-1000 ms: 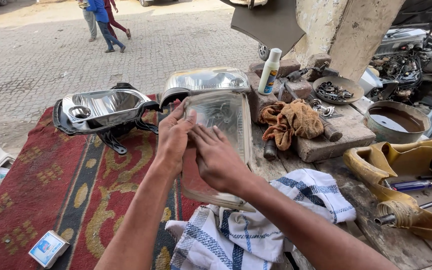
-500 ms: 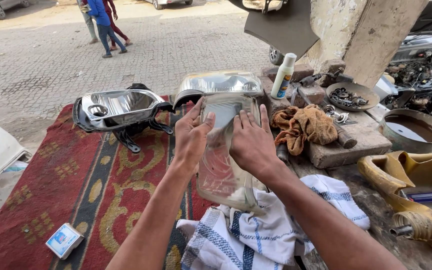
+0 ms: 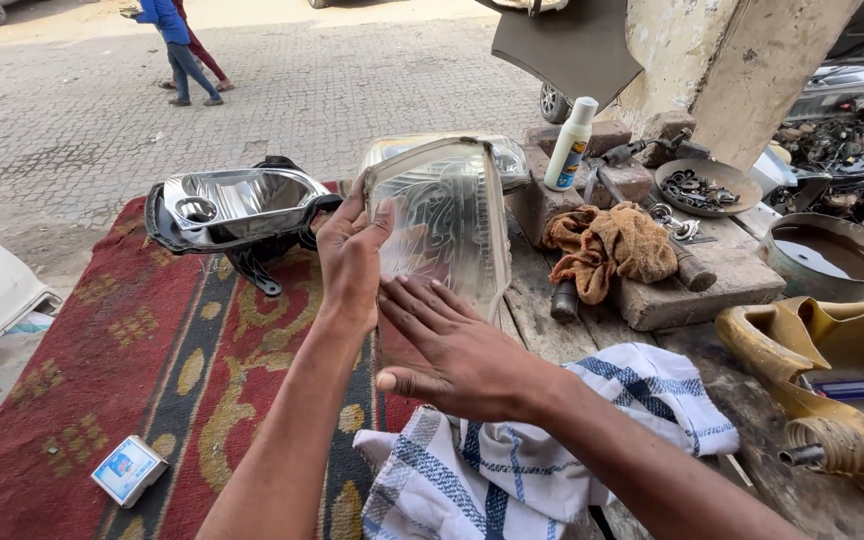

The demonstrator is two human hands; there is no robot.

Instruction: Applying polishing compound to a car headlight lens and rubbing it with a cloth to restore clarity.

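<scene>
A red patterned rug (image 3: pixel 102 400) covers the left of the bench, with bare worn planks (image 3: pixel 552 320) to its right. On the rug lies a chromed headlight housing (image 3: pixel 232 205), reflector bowl up. Just right of it the person holds a clear headlight lens (image 3: pixel 452 225) upright over the rug's edge, tilted a little. The left hand (image 3: pixel 350 255) grips the lens by its left edge, thumb in front, fingers behind. The right hand (image 3: pixel 452 350) is open and flat, fingers spread, pressed against the lower front of the lens.

Below the hands a blue-checked white cloth (image 3: pixel 512 460) lies crumpled on the planks. Farther right sits a yellow moulded part (image 3: pixel 832 350) and a round metal basin (image 3: pixel 827 255) of dark liquid. A brown rag (image 3: pixel 612 245) is heaped on a stone block (image 3: pixel 692 290), near a white bottle (image 3: pixel 570 145) standing upright. A small blue-and-white box (image 3: pixel 128 470) lies at the rug's near corner.
</scene>
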